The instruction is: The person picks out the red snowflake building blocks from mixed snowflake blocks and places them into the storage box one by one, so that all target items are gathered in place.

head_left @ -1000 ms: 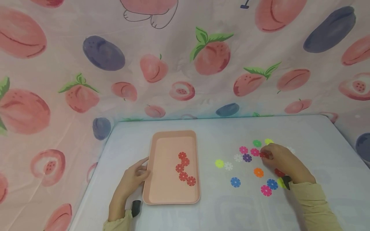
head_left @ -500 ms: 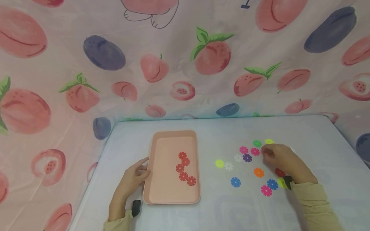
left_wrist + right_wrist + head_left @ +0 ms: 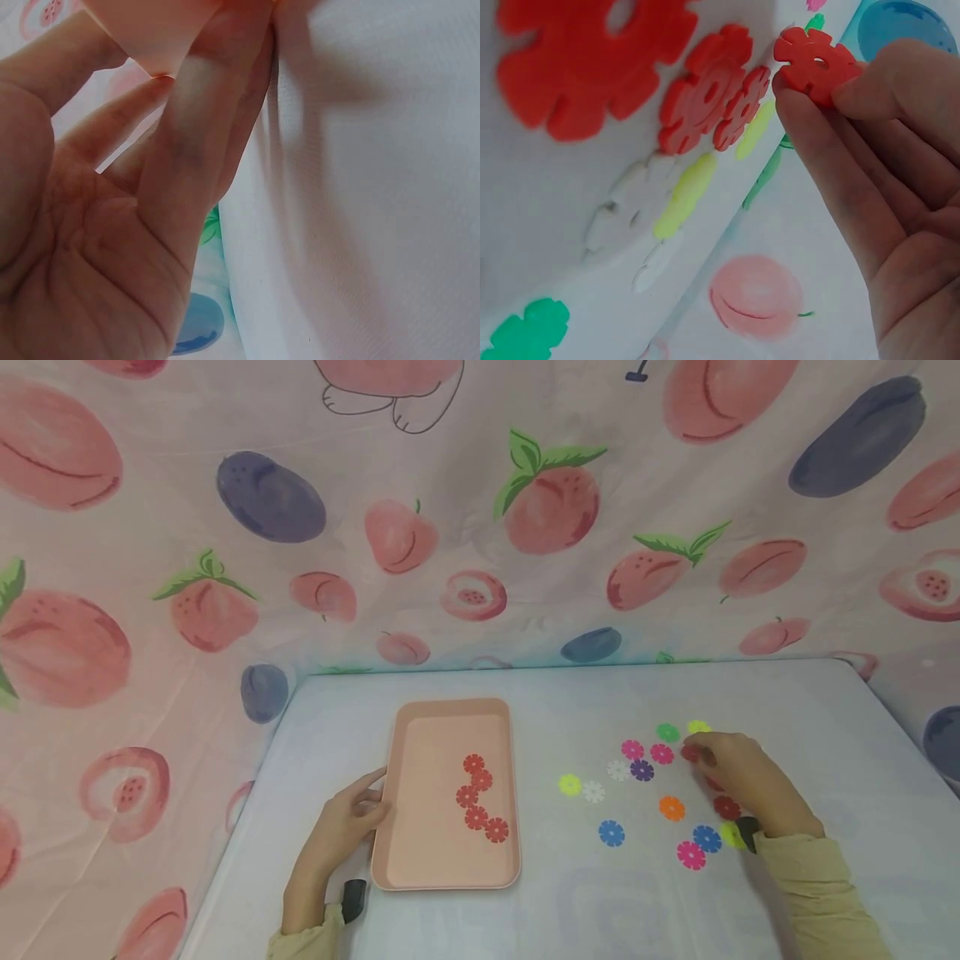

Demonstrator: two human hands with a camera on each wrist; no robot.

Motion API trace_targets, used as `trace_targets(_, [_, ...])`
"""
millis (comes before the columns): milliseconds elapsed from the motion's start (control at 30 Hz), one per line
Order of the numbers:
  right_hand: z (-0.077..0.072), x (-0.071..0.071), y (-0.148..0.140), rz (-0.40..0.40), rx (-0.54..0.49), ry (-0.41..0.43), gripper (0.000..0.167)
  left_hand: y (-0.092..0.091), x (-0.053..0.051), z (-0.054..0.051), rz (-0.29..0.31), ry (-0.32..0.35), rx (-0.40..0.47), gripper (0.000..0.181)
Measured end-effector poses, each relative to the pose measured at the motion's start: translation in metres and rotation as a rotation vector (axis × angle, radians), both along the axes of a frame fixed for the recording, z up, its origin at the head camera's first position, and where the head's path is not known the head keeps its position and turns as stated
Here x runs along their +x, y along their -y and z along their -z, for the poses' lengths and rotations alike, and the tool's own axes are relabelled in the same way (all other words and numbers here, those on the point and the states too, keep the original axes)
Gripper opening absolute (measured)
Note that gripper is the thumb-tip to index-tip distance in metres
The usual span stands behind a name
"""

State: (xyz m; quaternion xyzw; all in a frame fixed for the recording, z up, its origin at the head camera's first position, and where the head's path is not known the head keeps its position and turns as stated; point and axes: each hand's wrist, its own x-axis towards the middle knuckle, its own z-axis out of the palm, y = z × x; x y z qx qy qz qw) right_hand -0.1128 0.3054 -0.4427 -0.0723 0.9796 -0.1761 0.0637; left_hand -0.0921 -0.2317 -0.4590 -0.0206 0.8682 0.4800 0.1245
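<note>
In the head view my left hand (image 3: 339,827) grips the left edge of a peach-coloured tray (image 3: 420,860); the left wrist view shows the fingers around the tray's edge (image 3: 161,37). Several red flower-shaped plastic discs (image 3: 476,817) lie in the tray's right half. My right hand (image 3: 735,772) hovers over scattered discs, pinching a red disc (image 3: 817,64) between thumb and fingertips. Other red discs (image 3: 726,807) rest on the table beneath that hand, partly hidden by it in the head view.
Loose discs surround the right hand: pink (image 3: 632,749), purple (image 3: 642,770), orange (image 3: 672,808), blue (image 3: 611,833), green (image 3: 667,732), yellow (image 3: 570,785) and white (image 3: 593,792). A white-covered table (image 3: 555,902) carries everything, with a fruit-printed cloth (image 3: 465,468) behind.
My right hand has shifted slightly to the right, and the red disc in its fingertips now sits a little higher. The left hand and tray have stayed put.
</note>
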Motion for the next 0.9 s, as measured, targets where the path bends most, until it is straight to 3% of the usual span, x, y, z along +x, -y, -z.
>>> trace_targets(500, [-0.006, 0.001, 0.010, -0.041, -0.039, -0.098, 0.033, 0.001, 0.002, -0.005, 0.016, -0.004, 0.030, 0.059])
trace_targets(900, [-0.013, -0.005, 0.026, -0.047, -0.065, -0.099, 0.033, 0.001, 0.002, -0.004, 0.011, -0.006, 0.016, 0.059])
